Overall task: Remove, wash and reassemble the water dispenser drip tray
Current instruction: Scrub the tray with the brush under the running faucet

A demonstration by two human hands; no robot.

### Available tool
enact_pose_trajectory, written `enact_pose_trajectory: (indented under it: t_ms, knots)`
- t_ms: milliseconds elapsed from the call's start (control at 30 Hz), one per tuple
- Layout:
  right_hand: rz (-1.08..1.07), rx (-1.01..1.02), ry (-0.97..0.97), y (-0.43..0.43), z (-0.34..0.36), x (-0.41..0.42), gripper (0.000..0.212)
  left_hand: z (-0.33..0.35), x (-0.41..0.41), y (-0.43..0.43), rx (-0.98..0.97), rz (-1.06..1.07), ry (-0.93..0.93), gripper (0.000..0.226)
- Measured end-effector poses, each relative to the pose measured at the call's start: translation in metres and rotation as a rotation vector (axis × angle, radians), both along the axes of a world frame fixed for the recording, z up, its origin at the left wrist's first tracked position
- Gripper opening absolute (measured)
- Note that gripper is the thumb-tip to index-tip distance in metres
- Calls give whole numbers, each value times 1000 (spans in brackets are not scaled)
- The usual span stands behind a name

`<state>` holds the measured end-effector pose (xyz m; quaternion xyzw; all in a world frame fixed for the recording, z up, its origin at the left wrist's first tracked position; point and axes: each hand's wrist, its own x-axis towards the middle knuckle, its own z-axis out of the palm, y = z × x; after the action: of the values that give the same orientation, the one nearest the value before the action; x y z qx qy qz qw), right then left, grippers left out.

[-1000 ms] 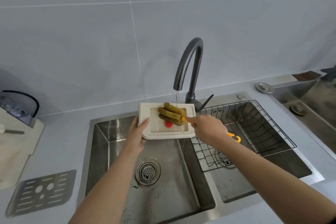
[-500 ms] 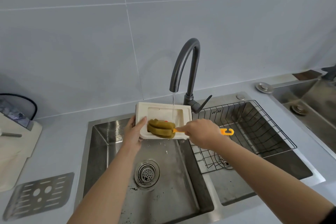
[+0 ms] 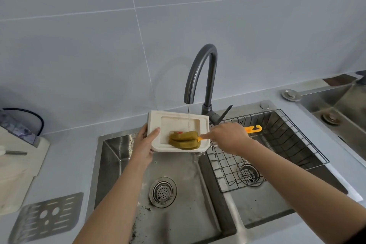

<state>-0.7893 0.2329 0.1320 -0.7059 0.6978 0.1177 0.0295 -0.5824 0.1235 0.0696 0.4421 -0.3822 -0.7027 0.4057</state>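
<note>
Head cam: wash step is underway. Left hand (image 3: pixel 145 142) grips the white drip tray (image 3: pixel 178 114) by its left edge, thumb on top of the rim, fingers hidden beneath. Tray sits above the left sink basin (image 3: pixel 118 164), under the running faucet (image 3: pixel 200 69). Right hand (image 3: pixel 227 137) is wrapped round the orange handle (image 3: pixel 252 129) of a sponge brush, whose green sponge head (image 3: pixel 184 140) is pressed into the tray's recess, near side, with the water stream landing on it. So removal looks done. Slotted metal grille (image 3: pixel 46 217) lies on the counter bottom-left, well apart from the sink; can't tell if it's washed. Left, my read: finish scrub, rinse, do the grille, refit both on the dispenser.
</note>
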Motion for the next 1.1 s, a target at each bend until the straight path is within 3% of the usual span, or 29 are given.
enact_pose_trajectory:
  t_ms: [167,467,867,1100]
  knots:
    - [12,-21,-14,0,-1,-7,70,3,2,-5,8,-21,-32,50]
    - [-29,-43,16,8,-3,-18,52,-2,19,-14,7,-17,-96,47]
    - [-28,-202,-70,14,3,-4,52,-13,15,-2,27,-80,-107,35]
    - [-74,-145,-23,11,2,7,50,-9,14,0,14,-65,-83,46]
